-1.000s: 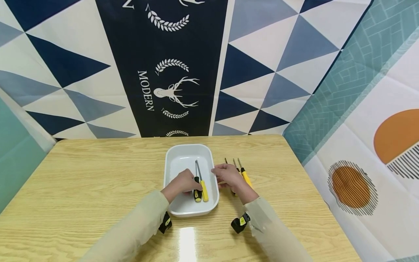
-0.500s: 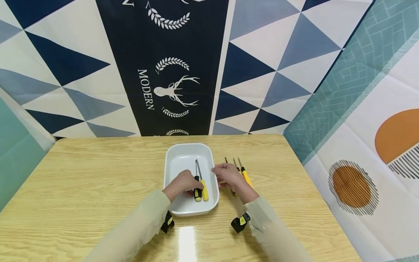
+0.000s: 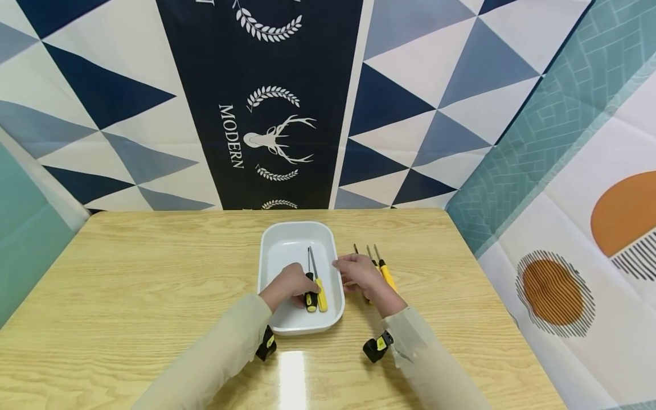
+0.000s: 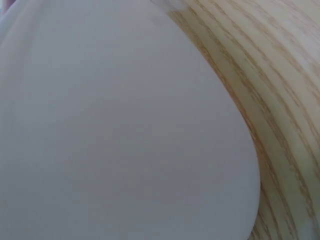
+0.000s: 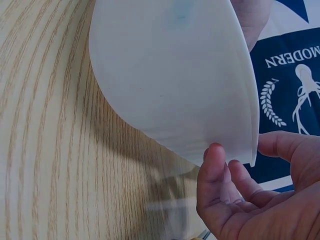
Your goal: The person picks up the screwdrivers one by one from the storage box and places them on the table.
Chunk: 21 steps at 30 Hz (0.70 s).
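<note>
A white plastic tray (image 3: 299, 323) stands on the table, with two screwdrivers lying side by side in it. My left hand (image 3: 291, 283) reaches in over its near left part. Between thumb and fingers it holds the handle of the black-and-yellow screwdriver (image 3: 311, 302); the thumb tip is right at the yellow-handled screwdriver (image 3: 322, 300). My right hand (image 3: 361, 273) is at the tray's right wall. In the right wrist view the thumb is at the rim and curled fingers lie along the outside of the tray (image 5: 170, 75). The left wrist view shows mostly the tray's outer wall (image 4: 130, 130).
Several more screwdrivers (image 3: 388, 278) lie on the table right of the tray, partly hidden behind my right hand. The wooden table (image 3: 154, 273) extends to a patterned wall cloth (image 3: 277, 136) at the back.
My left wrist has shifted slightly to the right, while its fingers stay at the same handle. The right hand keeps its place at the tray, and the head view has tilted slightly.
</note>
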### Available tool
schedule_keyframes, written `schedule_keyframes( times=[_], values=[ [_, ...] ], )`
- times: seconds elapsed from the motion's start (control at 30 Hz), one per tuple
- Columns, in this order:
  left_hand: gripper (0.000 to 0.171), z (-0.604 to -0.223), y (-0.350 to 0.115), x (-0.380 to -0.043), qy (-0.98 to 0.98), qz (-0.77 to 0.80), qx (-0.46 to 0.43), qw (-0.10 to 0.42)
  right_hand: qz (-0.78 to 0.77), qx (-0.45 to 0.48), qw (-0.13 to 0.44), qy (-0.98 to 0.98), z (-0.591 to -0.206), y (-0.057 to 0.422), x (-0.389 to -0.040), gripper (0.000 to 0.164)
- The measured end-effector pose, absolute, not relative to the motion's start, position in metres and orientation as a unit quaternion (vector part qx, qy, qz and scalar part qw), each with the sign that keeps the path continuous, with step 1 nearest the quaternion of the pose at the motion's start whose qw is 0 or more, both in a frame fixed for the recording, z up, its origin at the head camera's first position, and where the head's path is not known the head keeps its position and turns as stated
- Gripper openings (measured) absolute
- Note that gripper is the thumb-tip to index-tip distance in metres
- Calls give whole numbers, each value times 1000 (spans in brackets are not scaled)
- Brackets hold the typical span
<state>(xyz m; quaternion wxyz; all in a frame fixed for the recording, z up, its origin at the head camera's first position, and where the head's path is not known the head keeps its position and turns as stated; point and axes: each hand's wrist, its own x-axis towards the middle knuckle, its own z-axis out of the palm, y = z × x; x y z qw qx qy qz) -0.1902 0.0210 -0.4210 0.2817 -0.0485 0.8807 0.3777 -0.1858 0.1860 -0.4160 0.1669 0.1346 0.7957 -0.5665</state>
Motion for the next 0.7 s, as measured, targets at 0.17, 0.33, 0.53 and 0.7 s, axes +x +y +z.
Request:
schedule_keyframes(
  times=[0.17, 0.33, 0.53, 0.7],
  values=[
    [31, -422, 18, -192, 882, 374, -41, 285, -566, 136, 167, 796, -417, 185, -186, 34],
    [30, -425, 13, -194, 882, 374, -42, 285, -564, 136, 169, 796, -416, 186, -186, 33],
    [20, -420, 6, -191, 865, 412, -53, 282, -564, 132, 170, 797, -416, 186, -185, 33],
    [19, -414, 1, -188, 832, 479, -51, 275, -564, 126, 168, 799, -418, 187, -186, 35]
  ],
)
